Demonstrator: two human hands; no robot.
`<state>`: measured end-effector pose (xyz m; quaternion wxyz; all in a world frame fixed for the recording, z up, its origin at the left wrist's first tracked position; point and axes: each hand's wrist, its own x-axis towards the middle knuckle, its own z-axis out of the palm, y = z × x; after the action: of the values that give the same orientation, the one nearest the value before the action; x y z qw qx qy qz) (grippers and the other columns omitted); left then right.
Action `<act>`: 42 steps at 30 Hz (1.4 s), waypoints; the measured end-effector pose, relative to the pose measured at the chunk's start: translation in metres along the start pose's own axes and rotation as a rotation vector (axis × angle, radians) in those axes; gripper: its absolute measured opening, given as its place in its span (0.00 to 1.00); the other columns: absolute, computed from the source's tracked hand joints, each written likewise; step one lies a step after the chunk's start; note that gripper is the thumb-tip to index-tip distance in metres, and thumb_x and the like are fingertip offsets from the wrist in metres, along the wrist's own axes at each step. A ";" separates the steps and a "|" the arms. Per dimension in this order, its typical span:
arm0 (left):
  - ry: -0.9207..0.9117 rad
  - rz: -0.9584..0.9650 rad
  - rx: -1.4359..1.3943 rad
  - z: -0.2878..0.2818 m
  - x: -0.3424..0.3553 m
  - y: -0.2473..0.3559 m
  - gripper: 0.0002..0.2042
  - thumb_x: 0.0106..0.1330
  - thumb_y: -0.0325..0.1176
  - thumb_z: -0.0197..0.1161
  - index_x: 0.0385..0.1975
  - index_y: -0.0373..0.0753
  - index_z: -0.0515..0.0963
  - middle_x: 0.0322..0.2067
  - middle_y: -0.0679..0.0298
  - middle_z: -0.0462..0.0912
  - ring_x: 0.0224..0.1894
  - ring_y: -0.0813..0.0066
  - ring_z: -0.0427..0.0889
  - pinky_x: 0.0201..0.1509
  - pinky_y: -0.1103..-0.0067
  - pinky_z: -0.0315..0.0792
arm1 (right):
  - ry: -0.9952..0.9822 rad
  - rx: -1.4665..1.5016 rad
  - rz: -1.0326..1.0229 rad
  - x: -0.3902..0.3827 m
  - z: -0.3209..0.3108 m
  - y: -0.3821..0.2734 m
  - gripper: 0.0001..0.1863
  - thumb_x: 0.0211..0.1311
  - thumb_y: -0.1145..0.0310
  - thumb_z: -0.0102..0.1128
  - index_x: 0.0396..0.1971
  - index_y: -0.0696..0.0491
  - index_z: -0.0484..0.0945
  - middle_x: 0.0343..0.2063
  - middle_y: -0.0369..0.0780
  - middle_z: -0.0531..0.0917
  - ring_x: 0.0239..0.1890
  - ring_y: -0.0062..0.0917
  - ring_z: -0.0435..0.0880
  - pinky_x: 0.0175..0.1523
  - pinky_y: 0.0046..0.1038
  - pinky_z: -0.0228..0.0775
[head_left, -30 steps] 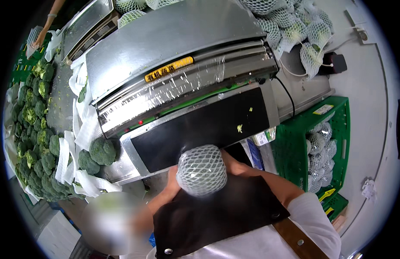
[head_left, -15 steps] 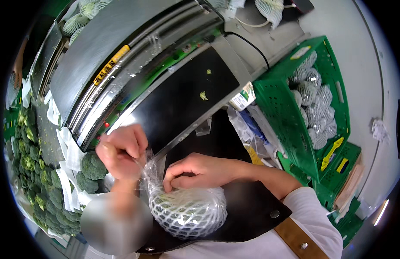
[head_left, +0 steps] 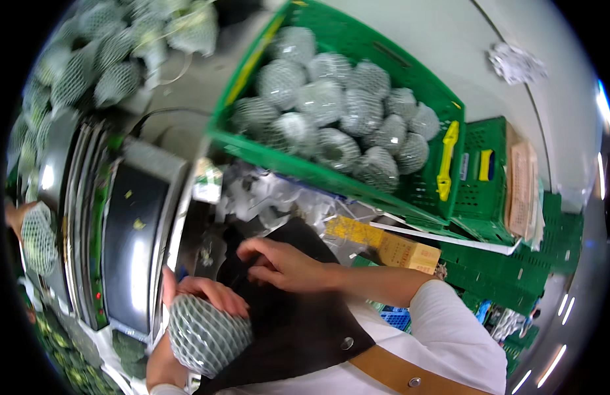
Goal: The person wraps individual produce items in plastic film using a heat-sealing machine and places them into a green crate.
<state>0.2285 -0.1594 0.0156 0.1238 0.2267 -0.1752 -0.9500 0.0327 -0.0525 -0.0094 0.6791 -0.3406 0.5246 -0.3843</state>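
Note:
My left hand (head_left: 209, 293) is closed over the top of a broccoli head in a white foam net (head_left: 209, 336), wrapped in shiny clear film. The bundle is in front of my dark apron, close to my body. My right hand (head_left: 278, 263) is held in front of the apron with loosely bent fingers, some apart, and nothing shows in it. It is to the right of the bundle and not touching it. Beyond my hands stands a green crate (head_left: 252, 148) with several similar netted, film-wrapped bundles (head_left: 321, 102) in it.
On the left is a wrapping machine with a black plate (head_left: 137, 243). At the far left another person's hand (head_left: 15, 217) holds a netted head (head_left: 39, 237). Netted heads (head_left: 117, 82) pile up at the upper left, loose broccoli (head_left: 58, 352) below. A yellow strap (head_left: 448, 161) hangs on the crate.
The view has swung right toward the crate. My right hand has let go of the bundle's film; my left hand has shifted from the gathered film to the bundle's top.

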 end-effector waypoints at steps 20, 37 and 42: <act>-0.918 0.137 2.220 0.170 0.326 -0.190 0.15 0.60 0.36 0.58 0.45 0.38 0.76 0.57 0.59 0.70 0.64 0.55 0.62 0.58 0.60 0.66 | 0.677 -1.246 0.309 -0.232 -0.275 0.069 0.46 0.37 0.57 0.75 0.59 0.47 0.61 0.56 0.46 0.61 0.57 0.50 0.62 0.53 0.49 0.68; 0.939 0.345 0.232 -0.055 0.106 -0.097 0.06 0.66 0.31 0.55 0.37 0.39 0.77 0.31 0.61 0.82 0.31 0.72 0.81 0.35 0.78 0.75 | 0.478 -0.434 -0.137 -0.111 -0.174 -0.031 0.14 0.56 0.68 0.65 0.40 0.56 0.77 0.31 0.41 0.81 0.36 0.26 0.83 0.44 0.29 0.75; 0.911 0.430 0.156 -0.080 0.067 -0.085 0.05 0.66 0.30 0.54 0.37 0.39 0.76 0.32 0.61 0.82 0.31 0.71 0.81 0.34 0.77 0.75 | 0.217 -0.256 -0.147 0.070 -0.067 0.032 0.30 0.54 0.51 0.66 0.46 0.62 0.76 0.37 0.47 0.83 0.41 0.32 0.83 0.47 0.28 0.74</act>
<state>0.1950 -0.1256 -0.1107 0.3631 0.5854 -0.2164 -0.6918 -0.0161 -0.1031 -0.0832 0.5396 -0.4183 0.6131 -0.3975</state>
